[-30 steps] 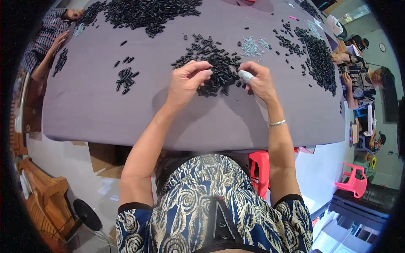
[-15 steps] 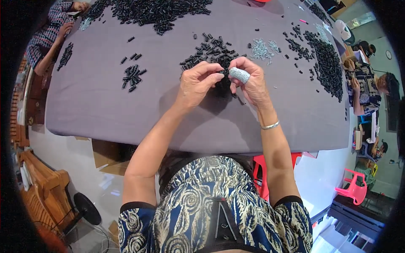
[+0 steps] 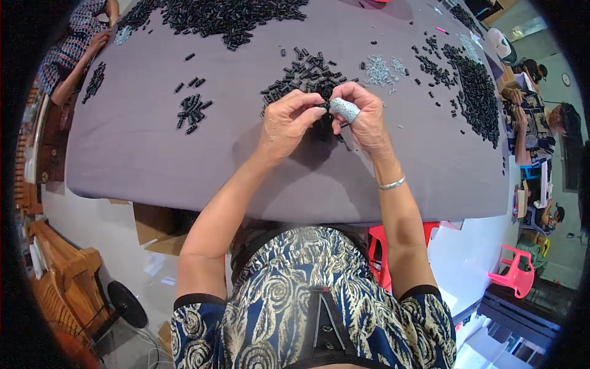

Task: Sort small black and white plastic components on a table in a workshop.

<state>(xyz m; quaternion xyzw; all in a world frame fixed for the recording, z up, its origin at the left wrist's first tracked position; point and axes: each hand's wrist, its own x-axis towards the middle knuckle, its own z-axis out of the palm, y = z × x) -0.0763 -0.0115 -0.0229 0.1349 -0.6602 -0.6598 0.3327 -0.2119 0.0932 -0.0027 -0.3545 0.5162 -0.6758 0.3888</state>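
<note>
And here the two hands meet over the bench [image 3: 172, 163], inward from its near edge, right above the near side of the heap of black pieces [image 3: 310, 72]! The left hand [image 3: 284, 126] has thumb and forefinger pinched, its fingers gripping what looks like a small black piece [image 3: 324, 105]. Over to the right hand [image 3: 370, 122], fingers curled in close against that same spot; whether they grip anything I cannot tell, because the grey-white finger cover [image 3: 345, 111] blocks the view.

Now, doing this well: I'd keep the left pinch steady and firm, let the right do the fine work, and line the fingertips up straight before pressing, since a crooked push could slip. Staying low over the heap makes sense too (a dropped piece would be hard to pick out from its neighbours). The small black cluster [image 3: 194, 111] toward the left edge and the pale pile [image 3: 380, 71] farther toward the right edge are best left clear of the wrists.

And the change! A second ago a plain gap stood between the hands; now it has closed. Against half a second ago, the right has only edged leftward, the left barely shifting.
</note>
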